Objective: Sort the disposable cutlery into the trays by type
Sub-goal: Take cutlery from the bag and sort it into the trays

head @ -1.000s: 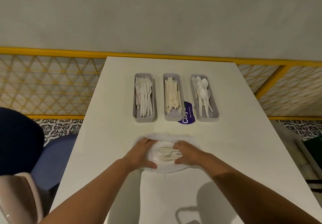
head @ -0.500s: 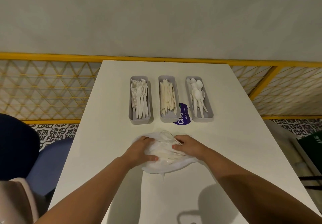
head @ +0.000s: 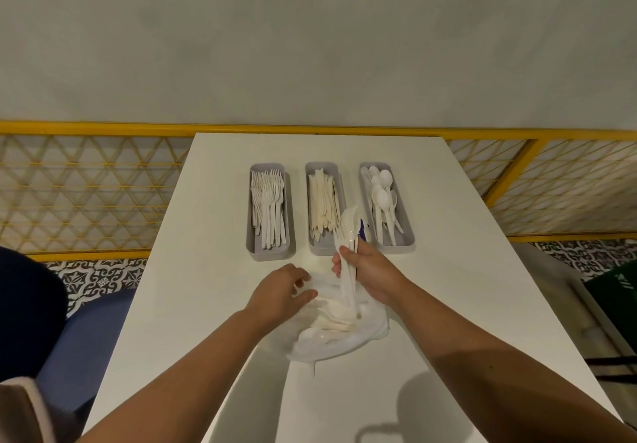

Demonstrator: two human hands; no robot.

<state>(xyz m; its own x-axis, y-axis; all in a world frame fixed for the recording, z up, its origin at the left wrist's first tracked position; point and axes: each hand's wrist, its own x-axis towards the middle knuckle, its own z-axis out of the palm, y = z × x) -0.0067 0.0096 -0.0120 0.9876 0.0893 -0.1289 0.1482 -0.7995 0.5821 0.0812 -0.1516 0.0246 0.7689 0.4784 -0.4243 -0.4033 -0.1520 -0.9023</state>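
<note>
Three grey trays stand in a row on the white table (head: 213, 304): the left tray (head: 254, 246) holds forks, the middle tray (head: 312, 246) knives, the right tray (head: 408, 239) spoons. In front of them lies a white plastic bag (head: 344, 339) with loose cutlery inside. My right hand (head: 370, 270) grips a bundle of white cutlery (head: 348, 232), raised upright out of the bag, with a spoon bowl and fork tines at its top. My left hand (head: 282, 291) holds the bag's left edge down.
A purple round sticker (head: 362, 230) shows between the middle and right trays. A yellow lattice railing (head: 86, 184) runs behind the table. A blue chair (head: 93, 332) stands at the left. A green object (head: 617, 294) sits at the right edge.
My right hand has drawn a bundle of cutlery up out of the bag, from lying flat to standing upright. My left hand stays on the bag's edge.
</note>
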